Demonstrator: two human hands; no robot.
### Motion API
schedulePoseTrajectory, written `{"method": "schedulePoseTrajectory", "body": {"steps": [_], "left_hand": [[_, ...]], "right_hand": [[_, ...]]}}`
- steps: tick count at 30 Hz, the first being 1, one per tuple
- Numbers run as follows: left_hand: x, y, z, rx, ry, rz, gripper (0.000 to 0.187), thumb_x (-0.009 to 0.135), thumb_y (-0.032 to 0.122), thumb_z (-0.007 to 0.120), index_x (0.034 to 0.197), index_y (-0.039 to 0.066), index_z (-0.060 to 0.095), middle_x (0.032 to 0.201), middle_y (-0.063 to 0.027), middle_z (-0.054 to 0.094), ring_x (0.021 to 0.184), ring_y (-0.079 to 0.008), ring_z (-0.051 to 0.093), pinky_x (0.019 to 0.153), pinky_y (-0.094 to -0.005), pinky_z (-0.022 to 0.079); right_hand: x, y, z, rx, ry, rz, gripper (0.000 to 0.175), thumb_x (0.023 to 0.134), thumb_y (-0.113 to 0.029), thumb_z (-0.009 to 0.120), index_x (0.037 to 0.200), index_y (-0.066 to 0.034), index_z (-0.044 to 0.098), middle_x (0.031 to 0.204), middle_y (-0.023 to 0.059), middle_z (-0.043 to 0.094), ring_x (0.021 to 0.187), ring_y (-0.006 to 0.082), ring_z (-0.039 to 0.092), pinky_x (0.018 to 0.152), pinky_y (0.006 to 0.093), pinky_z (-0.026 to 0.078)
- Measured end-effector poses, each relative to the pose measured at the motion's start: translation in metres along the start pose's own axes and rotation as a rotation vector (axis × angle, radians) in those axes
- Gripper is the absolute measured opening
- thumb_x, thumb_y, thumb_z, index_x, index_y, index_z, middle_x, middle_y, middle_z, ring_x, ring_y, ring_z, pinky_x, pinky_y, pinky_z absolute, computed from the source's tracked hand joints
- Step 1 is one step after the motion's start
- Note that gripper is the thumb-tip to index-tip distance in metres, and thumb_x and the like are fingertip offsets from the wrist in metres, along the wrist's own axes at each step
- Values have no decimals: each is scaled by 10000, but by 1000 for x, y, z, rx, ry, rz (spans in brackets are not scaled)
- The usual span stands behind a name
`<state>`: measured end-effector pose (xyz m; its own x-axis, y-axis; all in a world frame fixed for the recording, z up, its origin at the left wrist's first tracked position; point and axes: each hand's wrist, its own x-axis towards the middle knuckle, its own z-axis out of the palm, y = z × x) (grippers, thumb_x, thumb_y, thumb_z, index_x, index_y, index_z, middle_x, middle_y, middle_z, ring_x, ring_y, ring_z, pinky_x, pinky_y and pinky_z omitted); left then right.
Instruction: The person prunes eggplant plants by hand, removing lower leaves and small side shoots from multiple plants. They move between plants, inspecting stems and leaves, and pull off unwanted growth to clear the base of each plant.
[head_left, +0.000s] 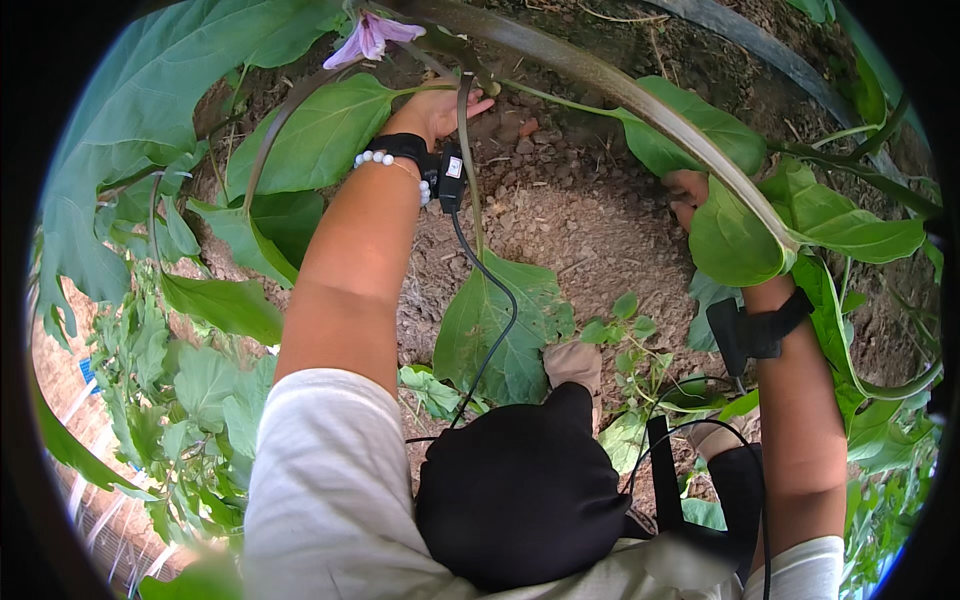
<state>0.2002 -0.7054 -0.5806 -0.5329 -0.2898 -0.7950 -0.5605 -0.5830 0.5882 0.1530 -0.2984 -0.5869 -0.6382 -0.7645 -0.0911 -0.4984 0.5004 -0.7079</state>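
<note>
Under the branching stems of an eggplant plant, my left hand (436, 112) reaches in close to the soil. A leaf stalk (466, 142) crosses in front of it, and its fingertips show just beyond; whether it grips anything is hidden. Just above hangs a pale purple eggplant flower (371, 37). My right hand (686, 193) is low on the right, mostly covered by a broad green leaf (731, 236) and a thick arching stem (645, 97). Only some of its curled fingers show near the ground, and what they touch cannot be seen.
Dry, crumbly soil (555, 217) lies between my arms. A blemished leaf (499, 322) hangs above my shoe (574, 364). Cables run from the wrist-strapped devices, one (514, 307) past my black-clad knee (517, 495). A grey hose or pipe (780, 56) curves along the upper right.
</note>
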Motion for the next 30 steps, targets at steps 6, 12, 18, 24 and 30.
{"method": "schedulePoseTrajectory", "body": {"steps": [6,12,18,24,30], "left_hand": [[-17,-5,-6,83,118,124,147,925,36,436,986,-62,527,851,-118,554,720,-183,580,877,-373,523],[-42,-7,-10,72,-41,62,206,908,160,514,914,-44,538,825,-133,548,757,-191,564,774,-311,549],[-25,-9,-9,28,26,-45,290,897,289,552,830,19,470,642,-42,498,556,-128,513,625,-290,537],[3,-7,-7,247,48,-33,143,882,228,580,917,97,537,660,-16,491,574,-132,503,637,-323,519],[16,2,-9,998,235,201,215,916,231,460,1026,98,588,731,-50,552,597,-182,536,638,-307,502]], "right_hand": [[3,-20,-3,844,21,167,320,774,-86,586,1092,-107,557,882,88,605,772,222,589,694,342,473],[6,-55,-28,161,-187,148,325,798,-98,575,1120,-107,534,862,87,599,772,211,587,688,343,462],[-1,-59,-31,-148,-151,26,322,785,-85,613,1105,-70,580,1034,74,606,863,195,593,753,318,484],[6,-62,-36,18,-210,98,292,807,-103,581,1095,-107,538,935,112,604,852,261,588,728,367,461],[9,-76,-44,165,-302,171,320,859,-86,518,1178,-65,491,1076,79,574,934,192,563,797,329,445]]}}
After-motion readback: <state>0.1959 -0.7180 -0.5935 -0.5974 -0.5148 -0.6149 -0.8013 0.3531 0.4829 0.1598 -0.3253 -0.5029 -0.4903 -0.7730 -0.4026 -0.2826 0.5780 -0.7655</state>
